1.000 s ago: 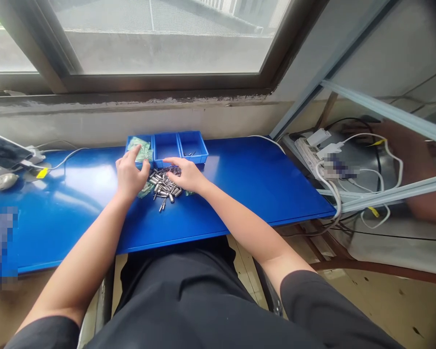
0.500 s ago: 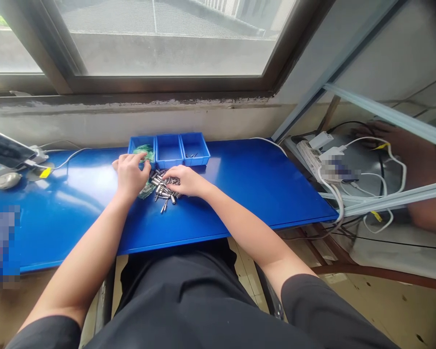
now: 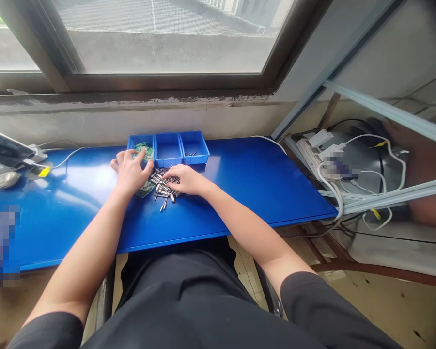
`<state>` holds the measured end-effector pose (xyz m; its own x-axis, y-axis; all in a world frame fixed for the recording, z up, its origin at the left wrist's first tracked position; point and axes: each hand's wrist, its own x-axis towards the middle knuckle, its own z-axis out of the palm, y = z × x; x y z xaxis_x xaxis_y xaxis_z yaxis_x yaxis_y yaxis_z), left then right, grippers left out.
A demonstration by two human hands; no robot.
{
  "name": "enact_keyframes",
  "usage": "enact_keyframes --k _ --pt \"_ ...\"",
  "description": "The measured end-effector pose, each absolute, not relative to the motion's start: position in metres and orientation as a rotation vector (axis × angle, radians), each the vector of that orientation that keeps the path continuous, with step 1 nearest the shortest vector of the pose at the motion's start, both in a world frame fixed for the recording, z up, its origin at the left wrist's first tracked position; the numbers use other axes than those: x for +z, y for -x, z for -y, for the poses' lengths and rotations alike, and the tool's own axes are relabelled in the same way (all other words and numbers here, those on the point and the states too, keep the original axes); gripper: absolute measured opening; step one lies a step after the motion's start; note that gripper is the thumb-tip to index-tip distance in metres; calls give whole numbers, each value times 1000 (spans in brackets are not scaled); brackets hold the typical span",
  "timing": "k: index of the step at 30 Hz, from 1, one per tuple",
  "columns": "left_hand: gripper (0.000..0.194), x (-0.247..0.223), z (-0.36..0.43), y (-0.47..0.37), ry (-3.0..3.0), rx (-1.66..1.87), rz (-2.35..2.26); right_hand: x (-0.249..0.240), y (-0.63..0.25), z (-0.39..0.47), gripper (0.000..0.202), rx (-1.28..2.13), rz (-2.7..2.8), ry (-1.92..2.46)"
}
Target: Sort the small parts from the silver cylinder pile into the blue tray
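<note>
A pile of small metal cylinders [image 3: 163, 188] lies on the blue table [image 3: 240, 184] just in front of three blue bins. My right hand [image 3: 186, 178] rests palm down on the pile's right side, fingertips among the parts; what they pinch is hidden. My left hand [image 3: 130, 171] lies with its fingers spread at the pile's left, over a green circuit board [image 3: 144, 190], its fingertips close to the left bin [image 3: 135, 141]. That bin holds more green boards [image 3: 145, 148]. The middle bin [image 3: 168, 149] looks empty. The right bin [image 3: 196, 146] holds a few metal pieces.
A device with a white cable [image 3: 63, 159] and a yellow tag [image 3: 44, 171] sits at the table's far left, next to a round grey object [image 3: 4, 180]. A power strip [image 3: 314, 156] with tangled white cords lies off the right edge. Behind the bins are the wall and window.
My left hand drew back from the left bin and settled lower beside the pile. My right hand shifted slightly over the cylinders.
</note>
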<state>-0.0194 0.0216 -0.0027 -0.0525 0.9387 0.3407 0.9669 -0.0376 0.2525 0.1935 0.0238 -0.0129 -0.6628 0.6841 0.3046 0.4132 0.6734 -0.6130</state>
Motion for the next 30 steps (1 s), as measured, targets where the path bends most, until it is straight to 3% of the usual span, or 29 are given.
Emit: enact_keyframes --k 17,30 --pt "50 -2 -34 25 2209 -730 2178 -10 -195 -24 20 715 2381 851" --pt "63 13 -57 31 2244 -434 2255 -10 -195 -24 21 710 2394 850"
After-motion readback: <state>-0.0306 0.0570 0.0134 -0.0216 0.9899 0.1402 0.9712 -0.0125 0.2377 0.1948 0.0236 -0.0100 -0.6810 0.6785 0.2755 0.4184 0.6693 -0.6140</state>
